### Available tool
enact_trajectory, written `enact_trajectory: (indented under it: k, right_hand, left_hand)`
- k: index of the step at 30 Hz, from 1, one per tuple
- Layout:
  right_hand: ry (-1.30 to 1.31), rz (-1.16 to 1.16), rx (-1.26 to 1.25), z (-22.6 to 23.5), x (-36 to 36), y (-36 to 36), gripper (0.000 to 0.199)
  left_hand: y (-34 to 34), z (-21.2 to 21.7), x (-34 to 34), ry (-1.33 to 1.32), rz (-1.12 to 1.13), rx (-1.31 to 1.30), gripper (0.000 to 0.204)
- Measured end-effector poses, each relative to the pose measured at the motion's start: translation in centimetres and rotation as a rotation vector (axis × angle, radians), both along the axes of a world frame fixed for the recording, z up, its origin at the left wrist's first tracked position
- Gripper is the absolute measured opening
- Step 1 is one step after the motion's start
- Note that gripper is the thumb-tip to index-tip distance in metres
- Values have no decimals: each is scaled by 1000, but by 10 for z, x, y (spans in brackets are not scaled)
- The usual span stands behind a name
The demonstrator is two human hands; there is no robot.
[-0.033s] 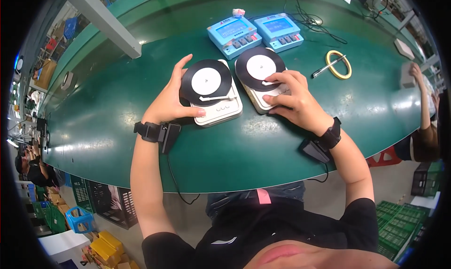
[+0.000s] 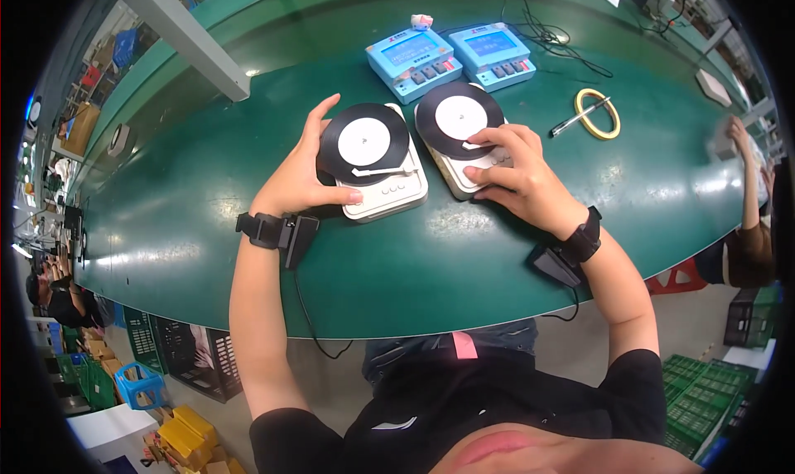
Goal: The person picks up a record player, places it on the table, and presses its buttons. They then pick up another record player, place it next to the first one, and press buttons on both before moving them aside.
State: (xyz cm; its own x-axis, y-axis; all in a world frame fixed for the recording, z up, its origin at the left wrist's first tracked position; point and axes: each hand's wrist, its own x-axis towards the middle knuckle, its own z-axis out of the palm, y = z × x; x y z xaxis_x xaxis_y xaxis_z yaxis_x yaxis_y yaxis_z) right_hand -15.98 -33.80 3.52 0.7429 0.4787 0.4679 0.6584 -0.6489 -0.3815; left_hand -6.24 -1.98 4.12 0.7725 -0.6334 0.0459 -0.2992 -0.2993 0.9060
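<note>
Green tabletop (image 2: 397, 279), well in from its near edge, carries a boxy white turntable with a black disc (image 2: 373, 161) and its matching right-hand twin (image 2: 451, 139), both within easy reach. Left hand (image 2: 294, 176) spreads wide around the first, thumb on its front corner, apparently steadying; right hand (image 2: 526, 176) curls half closed on the twin, seemingly bracing it, one fingertip at the slim white tonearm (image 2: 471, 146).

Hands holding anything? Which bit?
Left hand touches left player at its near-left corner; right hand touches right player at its near end. Gripping is unclear.
</note>
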Motion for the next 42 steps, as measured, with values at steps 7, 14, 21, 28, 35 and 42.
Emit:
enact_trajectory:
  k: [7, 14, 21, 28, 35, 42]
  right_hand:
    - [-78, 16, -4, 2, 0, -2, 32]
    - [-106, 25, 34, 1, -4, -10, 36]
    - [-214, -68, 67, 6, -3, -19, 41]
    - [-338, -197, 90, 13, 7, -38, 44]
    - [-410, -394, 231, 11, 21, -84, 38]
    - [-491, -599, 185, 11, 29, -150, 31]
  left_hand:
    - [-1, 4, -2, 37, 8, 0, 124]
    - [-5, 5, -3, 30, -5, -8, 122]
    - [-3, 6, -4, 87, -28, -8, 113]
    - [-2, 6, -6, 83, -11, -17, 113]
    - [-1, -1, 1, -28, -44, -30, 113]
    - [2, -7, 6, 44, -19, -116, 104]
